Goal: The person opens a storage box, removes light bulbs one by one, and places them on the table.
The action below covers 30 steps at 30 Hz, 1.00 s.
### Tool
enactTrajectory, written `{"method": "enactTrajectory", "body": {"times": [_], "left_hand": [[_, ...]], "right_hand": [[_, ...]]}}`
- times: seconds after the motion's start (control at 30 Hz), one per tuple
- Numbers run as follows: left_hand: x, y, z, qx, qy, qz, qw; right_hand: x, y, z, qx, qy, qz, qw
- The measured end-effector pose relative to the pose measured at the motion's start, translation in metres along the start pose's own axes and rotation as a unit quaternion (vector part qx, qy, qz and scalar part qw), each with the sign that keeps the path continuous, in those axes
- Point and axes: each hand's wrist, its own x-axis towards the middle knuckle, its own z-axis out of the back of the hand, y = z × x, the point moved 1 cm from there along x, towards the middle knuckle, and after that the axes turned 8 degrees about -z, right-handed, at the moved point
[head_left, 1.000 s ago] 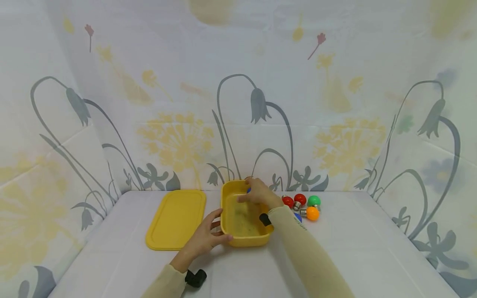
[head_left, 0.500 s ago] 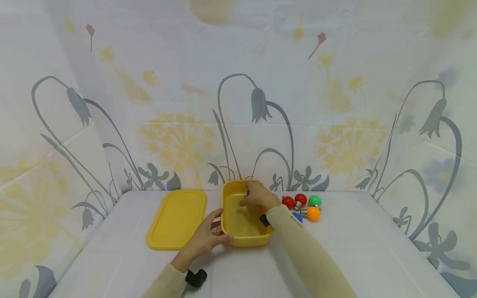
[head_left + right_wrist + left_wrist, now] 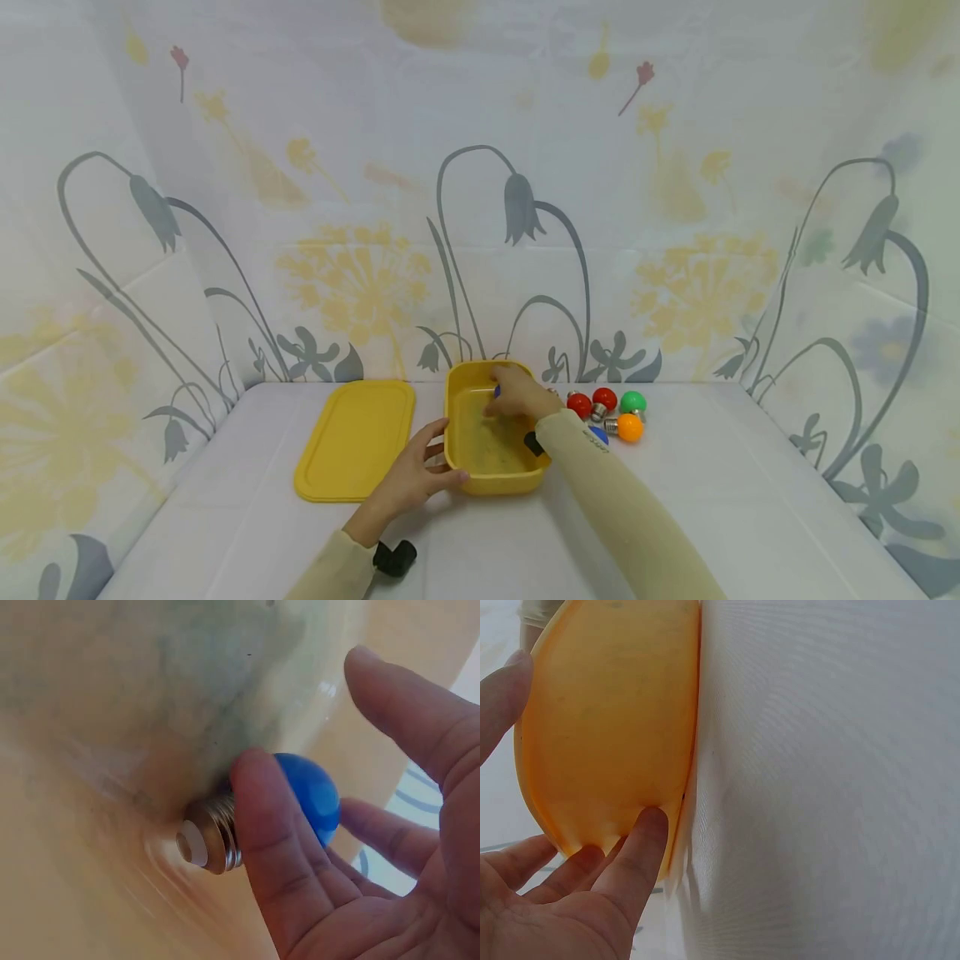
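Observation:
A yellow plastic container (image 3: 501,485) stands in the middle of the table. My left hand (image 3: 408,479) holds its near left corner, the thumb by the front rim and the fingers spread along the outer wall. In the left wrist view, those fingertips touch the container's side (image 3: 615,712). Inside, near the far end, lies a blue light bulb (image 3: 313,791) with a metal screw base (image 3: 217,836). My right hand (image 3: 517,395) reaches in over the right rim. Its fingers lie against the bulb and partly cover it, while the thumb stands apart from it.
Left of the container lies a flat yellow lid (image 3: 355,442). To the right, several loose bulbs lie close together, among them a red bulb (image 3: 604,398), a green bulb (image 3: 633,402), an orange bulb (image 3: 630,428) and another blue bulb (image 3: 598,436). A patterned cloth (image 3: 480,275) hangs behind.
My right hand has shifted very slightly inside the container, towards the near side. The left hand, the container, the lid and the loose bulbs stay where they were.

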Motion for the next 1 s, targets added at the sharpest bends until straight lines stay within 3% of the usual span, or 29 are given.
{"method": "enactTrajectory", "body": {"times": [0.17, 0.5, 0.6, 0.83, 1.0], "left_hand": [[0.0004, -0.0014, 0.0001, 0.001, -0.001, 0.004, 1.0000], [0.0012, 0.0005, -0.0002, 0.002, -0.003, 0.002, 1.0000], [0.0013, 0.0013, -0.0007, 0.002, -0.002, 0.001, 1.0000], [0.0010, -0.0003, -0.0004, -0.002, 0.000, 0.001, 1.0000], [0.0015, -0.0011, 0.0001, -0.007, -0.001, 0.006, 1.0000]], "right_hand": [[0.0009, 0.0006, 0.0000, -0.001, 0.010, 0.005, 0.9999], [0.0048, 0.0043, -0.0029, -0.010, 0.034, 0.083, 0.9959], [0.0044, 0.0041, -0.0042, -0.005, 0.038, 0.077, 0.9963], [0.0024, 0.0014, -0.0067, 0.017, 0.055, 0.022, 0.9981], [0.0019, 0.0032, -0.0076, 0.017, 0.063, 0.032, 0.9974]]}}
